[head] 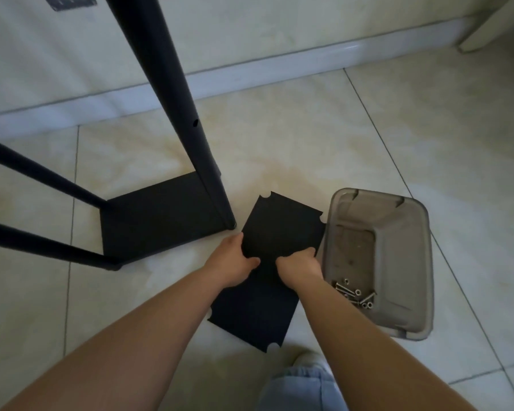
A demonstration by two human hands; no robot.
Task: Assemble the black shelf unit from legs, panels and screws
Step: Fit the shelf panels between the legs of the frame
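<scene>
panel (282, 229): flat matte black, notched corners, on floor (368, 137) between frame and bin, a second one beneath | left hand (235, 261) and right hand (300, 266): fingers curled round its near edge, tips hidden | frame (158, 218): legs cut off at top and left | bin (398, 247): translucent grey, screws (353, 295) inside
</scene>
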